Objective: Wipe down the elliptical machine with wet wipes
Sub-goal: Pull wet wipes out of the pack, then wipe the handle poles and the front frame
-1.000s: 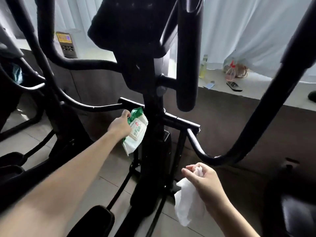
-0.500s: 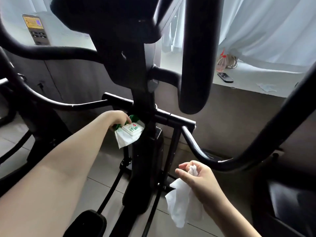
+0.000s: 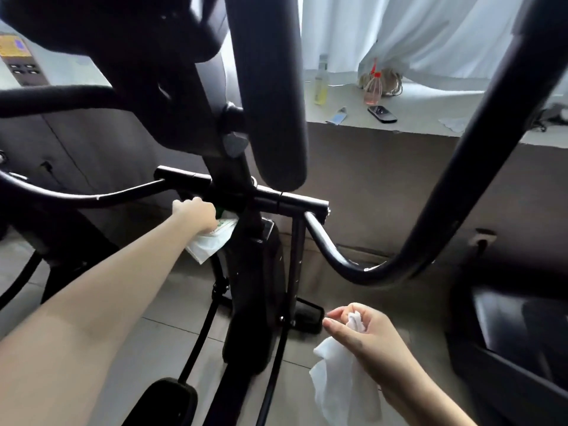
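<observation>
Tiled floor (image 3: 166, 309); glossy black tubular elliptical machine (image 3: 255, 287). Left hand (image 3: 196, 215) fingers clamp green-white wipes packet (image 3: 212, 244); right hand (image 3: 365, 336) pinches crumpled white wipe (image 3: 341, 388).

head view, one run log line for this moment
left hand holds wipes pack under crossbar | right hand pinches loose wipe | wipe hangs free

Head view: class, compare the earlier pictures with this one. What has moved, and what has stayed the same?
The left hand, gripping the wipes pack throughout, has carried it forward until it sits tucked under the crossbar beside the central column. Nothing was let go. The right hand still pinches the loose wipe low down.
</observation>
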